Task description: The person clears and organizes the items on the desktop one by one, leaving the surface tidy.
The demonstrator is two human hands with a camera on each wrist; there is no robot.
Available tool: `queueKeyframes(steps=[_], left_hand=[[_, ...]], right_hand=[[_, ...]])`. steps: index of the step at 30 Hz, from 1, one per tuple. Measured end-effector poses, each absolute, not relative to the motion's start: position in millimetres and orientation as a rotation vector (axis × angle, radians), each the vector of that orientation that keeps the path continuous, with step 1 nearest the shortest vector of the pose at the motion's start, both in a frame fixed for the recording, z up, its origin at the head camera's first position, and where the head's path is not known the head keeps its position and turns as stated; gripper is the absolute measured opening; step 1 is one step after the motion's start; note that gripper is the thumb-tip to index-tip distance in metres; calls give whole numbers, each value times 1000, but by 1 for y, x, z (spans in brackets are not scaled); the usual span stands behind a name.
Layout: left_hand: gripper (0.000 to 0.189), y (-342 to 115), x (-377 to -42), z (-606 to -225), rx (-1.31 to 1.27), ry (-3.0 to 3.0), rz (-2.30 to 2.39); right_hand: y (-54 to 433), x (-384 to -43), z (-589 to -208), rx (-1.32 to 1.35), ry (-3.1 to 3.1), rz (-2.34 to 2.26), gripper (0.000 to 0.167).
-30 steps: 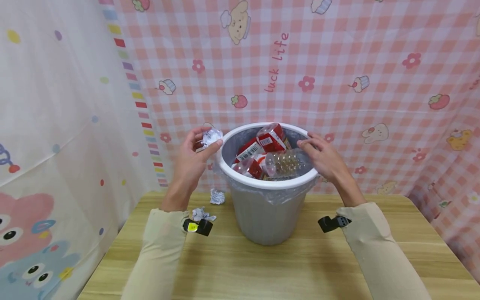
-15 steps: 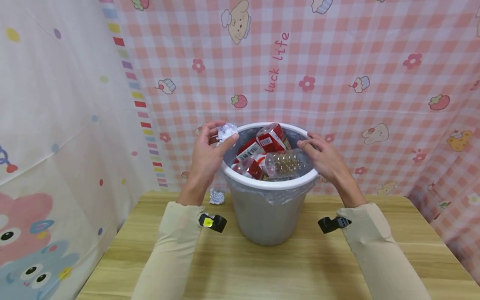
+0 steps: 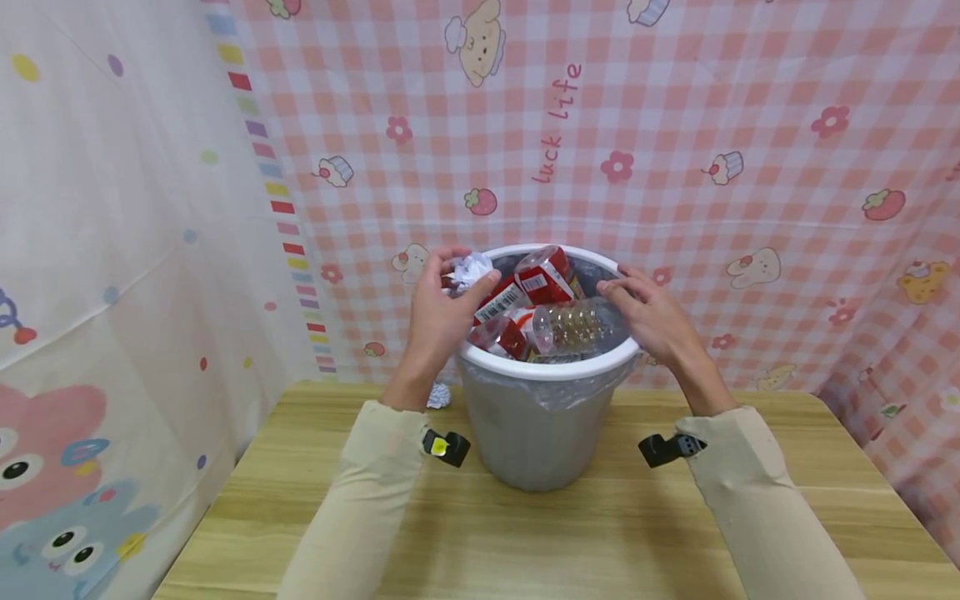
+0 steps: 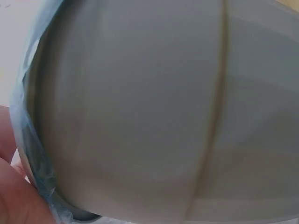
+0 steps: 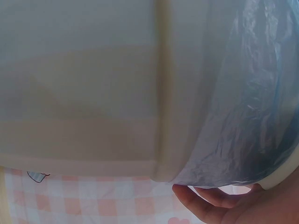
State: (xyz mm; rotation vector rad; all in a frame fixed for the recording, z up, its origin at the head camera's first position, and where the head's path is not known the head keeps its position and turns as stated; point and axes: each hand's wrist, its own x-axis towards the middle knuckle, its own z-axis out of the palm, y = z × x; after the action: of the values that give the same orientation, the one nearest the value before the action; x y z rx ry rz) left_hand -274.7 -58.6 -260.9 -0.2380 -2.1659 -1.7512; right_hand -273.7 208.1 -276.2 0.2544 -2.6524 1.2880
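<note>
Between the thumb and fingers of my left hand (image 3: 438,315) is a crumpled white paper ball (image 3: 472,271), over the left rim of a grey trash bin (image 3: 536,429). My right hand (image 3: 658,327) grips the bin's white rim on the right, thumb inside, fingers outside. In the right wrist view, fingers (image 5: 201,205) lie beside the plastic liner (image 5: 238,107). The left wrist view mostly shows the bin's side (image 4: 135,107), part of the left hand (image 4: 21,200) at lower left. A clear plastic bottle (image 3: 573,327) and red packages (image 3: 543,282) lie in the bin.
Another crumpled paper ball (image 3: 439,396) lies on the wooden table (image 3: 540,542), left of the bin and partly hidden by the left forearm. A pink checked curtain (image 3: 675,108) hangs close behind the bin, and a white patterned one (image 3: 135,208) on the left.
My left hand has carried the paper ball rightward, from outside the bin's left rim to over it. The left forearm now covers one paper ball on the table. The right hand stays put.
</note>
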Motion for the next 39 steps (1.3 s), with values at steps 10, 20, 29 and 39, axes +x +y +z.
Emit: queueKeyframes(steps=[10, 20, 29, 39], left_hand=[[50, -58, -276, -263, -261, -2246, -1693], [49, -55, -274, -262, -270, -2275, -1659], [56, -56, -274, -262, -276, -2339, -1573], [68, -59, -274, -266, -223, -2366, -1549]], right_hand=[[209, -273, -276, 258, -2646, 1292, 65], [211, -272, -274, 234, -2648, 1312, 69], [211, -272, -273, 231, -2664, 1302, 70], [208, -273, -274, 238, -2668, 1298, 70]])
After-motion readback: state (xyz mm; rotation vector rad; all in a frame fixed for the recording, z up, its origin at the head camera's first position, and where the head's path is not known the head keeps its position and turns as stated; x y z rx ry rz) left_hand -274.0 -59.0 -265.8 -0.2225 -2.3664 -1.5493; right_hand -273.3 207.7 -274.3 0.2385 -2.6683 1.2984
